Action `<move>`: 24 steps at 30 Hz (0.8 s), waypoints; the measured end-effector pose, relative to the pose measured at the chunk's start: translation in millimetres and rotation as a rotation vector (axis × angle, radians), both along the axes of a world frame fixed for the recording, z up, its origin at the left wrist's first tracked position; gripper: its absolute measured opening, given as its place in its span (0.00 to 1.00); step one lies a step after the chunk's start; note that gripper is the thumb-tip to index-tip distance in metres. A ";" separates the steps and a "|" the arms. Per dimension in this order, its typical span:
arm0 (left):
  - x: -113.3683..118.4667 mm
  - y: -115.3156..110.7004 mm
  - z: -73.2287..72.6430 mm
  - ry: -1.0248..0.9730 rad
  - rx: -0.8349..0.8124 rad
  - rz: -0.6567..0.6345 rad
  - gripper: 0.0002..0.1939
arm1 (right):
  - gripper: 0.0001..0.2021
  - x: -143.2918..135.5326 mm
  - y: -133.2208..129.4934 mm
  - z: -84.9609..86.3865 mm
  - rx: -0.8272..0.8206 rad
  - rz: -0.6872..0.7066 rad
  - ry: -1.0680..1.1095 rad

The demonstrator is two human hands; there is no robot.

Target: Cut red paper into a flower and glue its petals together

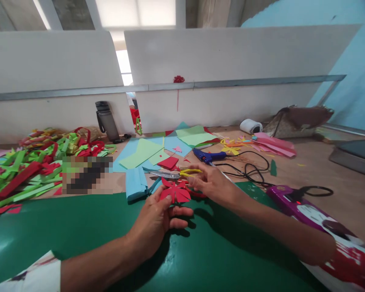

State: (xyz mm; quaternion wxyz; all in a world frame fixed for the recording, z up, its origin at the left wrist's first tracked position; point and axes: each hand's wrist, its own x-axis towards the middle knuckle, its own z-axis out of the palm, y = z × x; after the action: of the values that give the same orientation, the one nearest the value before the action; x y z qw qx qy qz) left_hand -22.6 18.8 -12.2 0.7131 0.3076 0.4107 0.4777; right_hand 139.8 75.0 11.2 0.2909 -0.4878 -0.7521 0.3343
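Note:
A red paper flower (177,193) with cut petals is pinched between the thumb and fingers of my left hand (158,217), above the green mat (109,235). My right hand (208,182) is just beyond and to the right, its fingers at the yellow handles of a pair of scissors (170,174). The blades point left, over the paper. Red handles of another tool (197,194) show under my right hand. Left of the flower lies a folded blue paper stack (136,184). Red paper scraps (168,163) rest behind the scissors.
A blue glue gun (209,156) with a black cable lies behind my right hand. A purple power strip (304,207) sits at right. Green and red paper strips (42,166) are heaped at left, near a grey bottle (108,121). Pink paper (273,144) lies back right.

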 end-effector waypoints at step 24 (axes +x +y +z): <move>-27.8 -20.0 -6.5 1.315 1.164 -0.227 0.11 | 0.31 20.6 -44.1 -12.6 -0.419 0.077 0.036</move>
State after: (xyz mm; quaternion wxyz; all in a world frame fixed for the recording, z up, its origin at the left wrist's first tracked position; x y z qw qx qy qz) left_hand -50.4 -1.2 -18.7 0.1061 0.8731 0.3962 0.2637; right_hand 160.4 30.9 -1.4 0.1838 -0.5026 -0.6788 0.5028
